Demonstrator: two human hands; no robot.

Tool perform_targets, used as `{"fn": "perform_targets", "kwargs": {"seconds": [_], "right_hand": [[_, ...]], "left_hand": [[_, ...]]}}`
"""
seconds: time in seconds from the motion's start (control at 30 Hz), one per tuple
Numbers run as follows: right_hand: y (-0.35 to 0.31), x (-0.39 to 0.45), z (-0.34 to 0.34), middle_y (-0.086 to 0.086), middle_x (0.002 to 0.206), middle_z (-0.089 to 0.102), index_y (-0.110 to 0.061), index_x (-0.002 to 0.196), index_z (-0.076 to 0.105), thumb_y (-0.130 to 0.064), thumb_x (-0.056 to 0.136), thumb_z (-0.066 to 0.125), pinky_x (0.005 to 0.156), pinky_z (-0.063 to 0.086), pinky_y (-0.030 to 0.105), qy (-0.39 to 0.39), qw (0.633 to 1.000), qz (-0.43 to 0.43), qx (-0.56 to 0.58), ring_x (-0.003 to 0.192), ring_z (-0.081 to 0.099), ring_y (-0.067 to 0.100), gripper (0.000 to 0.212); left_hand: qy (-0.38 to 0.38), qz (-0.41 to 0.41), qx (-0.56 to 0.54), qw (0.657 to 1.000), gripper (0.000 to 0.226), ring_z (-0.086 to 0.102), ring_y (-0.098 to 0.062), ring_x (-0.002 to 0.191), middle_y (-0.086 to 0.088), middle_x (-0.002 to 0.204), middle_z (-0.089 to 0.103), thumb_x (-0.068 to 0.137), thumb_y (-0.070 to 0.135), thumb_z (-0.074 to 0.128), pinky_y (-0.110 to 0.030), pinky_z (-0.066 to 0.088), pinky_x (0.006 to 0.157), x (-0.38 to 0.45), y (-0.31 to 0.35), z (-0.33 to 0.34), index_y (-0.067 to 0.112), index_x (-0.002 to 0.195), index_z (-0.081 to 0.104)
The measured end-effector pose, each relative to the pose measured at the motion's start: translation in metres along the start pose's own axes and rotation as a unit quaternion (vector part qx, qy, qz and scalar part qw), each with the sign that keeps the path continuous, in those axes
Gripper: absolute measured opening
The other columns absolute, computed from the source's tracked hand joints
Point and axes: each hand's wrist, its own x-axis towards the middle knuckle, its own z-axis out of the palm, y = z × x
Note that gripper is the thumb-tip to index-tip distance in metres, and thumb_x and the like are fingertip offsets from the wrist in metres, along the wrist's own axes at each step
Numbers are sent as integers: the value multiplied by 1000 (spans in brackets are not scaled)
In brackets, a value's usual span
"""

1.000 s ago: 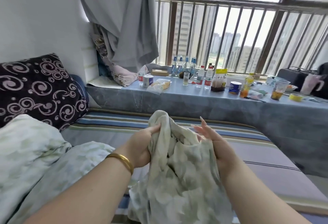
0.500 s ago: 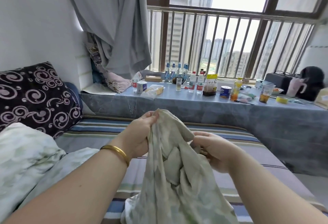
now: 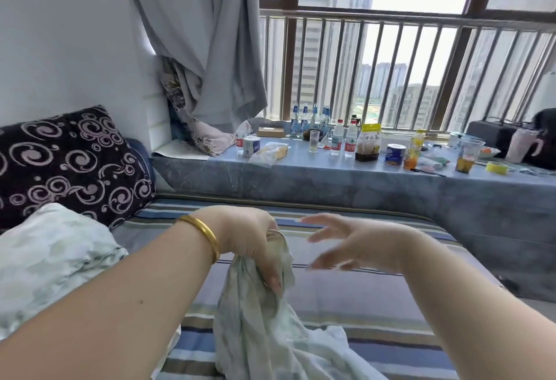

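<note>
A pale green patterned cloth [image 3: 258, 322] hangs from my left hand [image 3: 252, 244] down onto the striped mattress [image 3: 361, 298]. The left hand, with a gold bangle on its wrist, grips the bunched top of the cloth, fingers curled downward around it. My right hand [image 3: 358, 244] hovers just to the right of the cloth, blurred by motion, with its fingers spread and nothing in it. A gap separates the right hand from the cloth.
A dark swirl-patterned pillow [image 3: 69, 163] and a pale green quilt [image 3: 51, 259] lie at the left. Behind the bed, a blue-covered ledge [image 3: 301, 178] carries several bottles, cups and jars under the barred window. A grey curtain [image 3: 204, 42] hangs at the back left.
My right hand has let go of the cloth and opened, moving off to the right. My left hand has turned over and lowered, still gripping the cloth's top.
</note>
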Motion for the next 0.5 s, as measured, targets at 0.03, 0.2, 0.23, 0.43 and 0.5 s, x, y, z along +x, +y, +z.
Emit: {"fn": "perform_targets", "kwargs": {"seconds": [0.03,0.2,0.23,0.43,0.5], "right_hand": [[-1,4,13,-19,139,52,-57,135,42,-40,59,92,107,40,38,-27,997,17,-71,127,49,12,93],[-2,36,51,-8,120,69,-36,119,65,-33,79,80,103,49,37,72,991,-92,-64,113,62,16,43],[-3,38,50,-2,112,74,-30,109,71,-31,83,77,97,53,35,106,989,-107,9,107,67,18,27],[-26,23,6,-4,93,78,-15,97,76,-47,80,74,80,51,28,167,962,-149,156,86,71,16,36],[-32,15,-5,-7,91,75,-19,98,76,-57,70,75,85,50,30,128,975,-138,120,83,65,14,48]], "left_hand": [[33,-13,40,999,42,71,-14,83,6,87,77,56,39,94,-27,59,71,1,2,0,22,91,77],[211,36,-126,969,13,64,-14,80,-3,91,76,83,19,68,-31,54,72,4,-4,-3,27,89,76],[210,64,-215,952,13,64,-14,80,-2,89,76,85,18,68,-33,55,75,2,-7,-4,29,86,76],[251,149,-538,791,18,70,-13,75,2,81,74,96,23,62,-31,57,72,9,-16,-8,30,81,69],[270,168,-596,738,8,72,-12,76,0,85,75,96,23,62,-30,57,67,11,-16,-8,27,91,67]]}}
